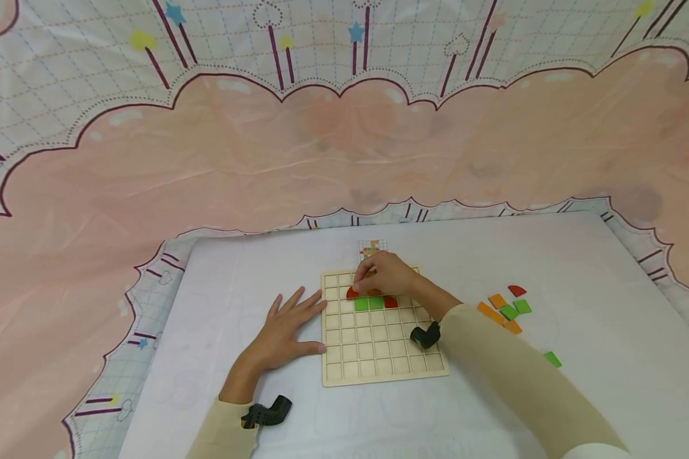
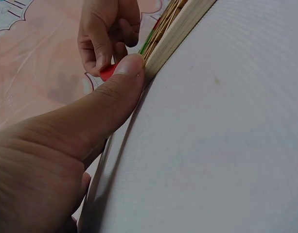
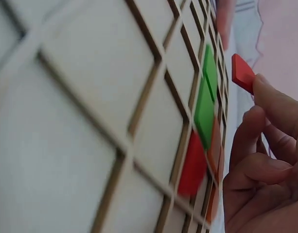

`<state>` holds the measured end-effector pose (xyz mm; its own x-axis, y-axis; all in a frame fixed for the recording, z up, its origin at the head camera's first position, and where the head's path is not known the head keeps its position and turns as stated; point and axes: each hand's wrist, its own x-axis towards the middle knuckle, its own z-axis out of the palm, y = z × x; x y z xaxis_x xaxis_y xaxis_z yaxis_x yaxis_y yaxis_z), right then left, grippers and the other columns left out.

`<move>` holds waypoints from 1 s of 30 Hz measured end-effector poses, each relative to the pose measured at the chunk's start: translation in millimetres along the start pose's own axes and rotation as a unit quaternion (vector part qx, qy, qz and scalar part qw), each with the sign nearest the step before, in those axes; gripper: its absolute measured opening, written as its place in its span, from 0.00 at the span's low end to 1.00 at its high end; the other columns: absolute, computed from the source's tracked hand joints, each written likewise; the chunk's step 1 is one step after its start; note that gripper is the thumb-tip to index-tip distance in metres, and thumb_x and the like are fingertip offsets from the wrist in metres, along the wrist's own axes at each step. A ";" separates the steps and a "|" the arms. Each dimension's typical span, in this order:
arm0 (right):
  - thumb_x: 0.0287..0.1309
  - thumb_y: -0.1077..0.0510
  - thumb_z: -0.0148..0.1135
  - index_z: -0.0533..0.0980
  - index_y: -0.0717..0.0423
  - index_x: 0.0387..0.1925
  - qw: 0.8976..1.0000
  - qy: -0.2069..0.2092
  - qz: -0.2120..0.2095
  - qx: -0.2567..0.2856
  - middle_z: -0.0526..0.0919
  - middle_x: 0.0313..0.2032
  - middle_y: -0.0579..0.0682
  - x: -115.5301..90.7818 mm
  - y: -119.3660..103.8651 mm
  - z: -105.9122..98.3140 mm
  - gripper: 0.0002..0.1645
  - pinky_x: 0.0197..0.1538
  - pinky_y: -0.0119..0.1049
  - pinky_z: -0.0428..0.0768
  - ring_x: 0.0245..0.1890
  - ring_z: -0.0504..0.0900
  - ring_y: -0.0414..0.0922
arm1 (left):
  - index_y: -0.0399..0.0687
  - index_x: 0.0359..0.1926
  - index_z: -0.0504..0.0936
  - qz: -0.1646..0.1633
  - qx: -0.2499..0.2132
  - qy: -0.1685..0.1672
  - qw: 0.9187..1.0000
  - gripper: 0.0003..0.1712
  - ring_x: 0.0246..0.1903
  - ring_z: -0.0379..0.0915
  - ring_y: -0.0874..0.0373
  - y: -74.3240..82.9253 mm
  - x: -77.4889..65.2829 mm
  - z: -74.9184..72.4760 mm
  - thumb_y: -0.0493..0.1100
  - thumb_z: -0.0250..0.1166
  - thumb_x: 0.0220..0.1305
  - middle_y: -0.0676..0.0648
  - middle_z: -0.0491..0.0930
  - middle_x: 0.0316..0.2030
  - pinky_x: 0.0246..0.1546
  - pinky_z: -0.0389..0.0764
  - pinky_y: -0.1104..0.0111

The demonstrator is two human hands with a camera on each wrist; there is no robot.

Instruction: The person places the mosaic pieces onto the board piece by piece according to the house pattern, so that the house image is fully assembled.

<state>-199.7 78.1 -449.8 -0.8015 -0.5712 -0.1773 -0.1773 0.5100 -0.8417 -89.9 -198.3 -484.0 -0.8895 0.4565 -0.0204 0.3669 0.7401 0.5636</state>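
Note:
My right hand (image 1: 387,273) is over the upper part of a wooden grid board (image 1: 386,373), pinching a red quarter-round tile (image 3: 243,74) between thumb and fingertip. In the right wrist view the tile stands tilted, clear of the grid. Two green tiles (image 1: 369,304) lie side by side in the cells, with another red tile (image 1: 390,302) at their right end. Orange tiles (image 3: 214,145) show beyond them, partly hidden by the hand in the head view. With fingers spread, my left hand (image 1: 284,335) rests at the board's left edge, its thumb (image 2: 129,65) against the wooden rim.
A small printed pattern card (image 1: 373,245) lies behind the board. To the right are loose orange tiles (image 1: 497,300), green tiles (image 1: 522,306) and one red tile (image 1: 517,291). A single green tile (image 1: 553,359) lies nearer, beside the right sleeve. The white tabletop (image 1: 252,274) surrounds everything.

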 end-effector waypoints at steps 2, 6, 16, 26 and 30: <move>0.61 0.55 0.72 0.86 0.50 0.32 1.000 -0.008 -0.002 0.013 0.85 0.27 0.45 1.2 -3.1 5.1 0.04 0.34 0.34 0.77 0.28 0.77 0.43 | 0.57 0.76 0.66 0.001 0.001 -0.001 1.000 0.52 0.82 0.38 0.45 0.1 0.0 -0.3 0.64 0.75 0.53 0.56 0.56 0.79 0.78 0.31 0.39; 0.60 0.56 0.73 0.86 0.51 0.32 1.000 -0.012 0.005 0.017 0.82 0.22 0.47 2.8 -8.4 12.5 0.04 0.29 0.33 0.75 0.22 0.76 0.42 | 0.57 0.76 0.66 0.002 0.003 0.000 1.000 0.52 0.82 0.39 0.45 0.7 0.4 -0.6 0.65 0.75 0.53 0.56 0.56 0.79 0.78 0.32 0.38; 0.57 0.52 0.76 0.86 0.45 0.26 0.996 -0.009 -0.004 -0.087 0.86 0.30 0.39 4.6 -11.5 17.6 0.06 0.42 0.35 0.76 0.37 0.77 0.40 | 0.57 0.76 0.67 0.006 0.005 0.004 1.000 0.52 0.82 0.40 0.44 1.4 0.5 -1.2 0.66 0.75 0.53 0.55 0.57 0.79 0.77 0.33 0.38; 0.57 0.52 0.76 0.84 0.47 0.25 0.989 -0.026 -0.030 -0.141 0.83 0.31 0.40 3.5 -13.6 15.8 0.08 0.42 0.34 0.74 0.36 0.75 0.39 | 0.56 0.76 0.67 0.002 0.005 0.003 1.000 0.53 0.82 0.40 0.44 1.5 0.3 -0.9 0.66 0.75 0.52 0.55 0.57 0.79 0.77 0.33 0.37; 0.57 0.52 0.76 0.84 0.47 0.24 0.989 -0.020 -0.030 -0.146 0.83 0.33 0.41 3.3 -12.9 17.4 0.09 0.43 0.33 0.74 0.37 0.74 0.39 | 0.56 0.76 0.67 0.003 0.006 0.002 1.000 0.53 0.82 0.40 0.44 1.2 0.4 -0.7 0.66 0.75 0.52 0.55 0.57 0.79 0.77 0.33 0.37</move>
<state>-190.2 58.4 -448.4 -0.7618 -0.6287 -0.1564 -0.3863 0.6346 -0.6694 -90.0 -197.6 -482.8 -0.8887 0.4584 -0.0142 0.3748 0.7437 0.5535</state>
